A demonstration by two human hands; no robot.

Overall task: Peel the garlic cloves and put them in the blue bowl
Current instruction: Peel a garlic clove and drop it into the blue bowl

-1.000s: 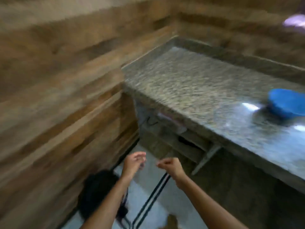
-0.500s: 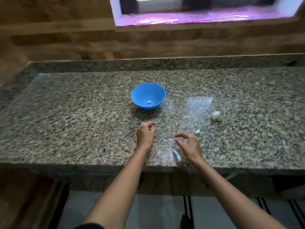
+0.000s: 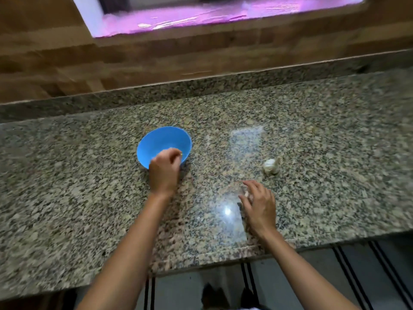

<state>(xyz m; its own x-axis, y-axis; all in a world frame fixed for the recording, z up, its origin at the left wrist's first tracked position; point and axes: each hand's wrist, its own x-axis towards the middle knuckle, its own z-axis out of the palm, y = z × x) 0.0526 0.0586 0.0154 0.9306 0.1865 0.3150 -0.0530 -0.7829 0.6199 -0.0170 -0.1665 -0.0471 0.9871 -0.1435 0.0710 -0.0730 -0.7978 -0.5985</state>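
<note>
Reaching over the near rim of the blue bowl (image 3: 164, 142) with the left hand (image 3: 164, 173), fingers curled in a pinching grip on a small pale bit, too blurred to name. Right hand (image 3: 260, 206) spread, fingers loose, touching the speckled surface (image 3: 89, 186). Garlic bulb (image 3: 270, 166) just beyond that right grip.

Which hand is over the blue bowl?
The left hand, fingers curled at the blue bowl's near rim. The right hand rests on the granite counter, apart.
</note>
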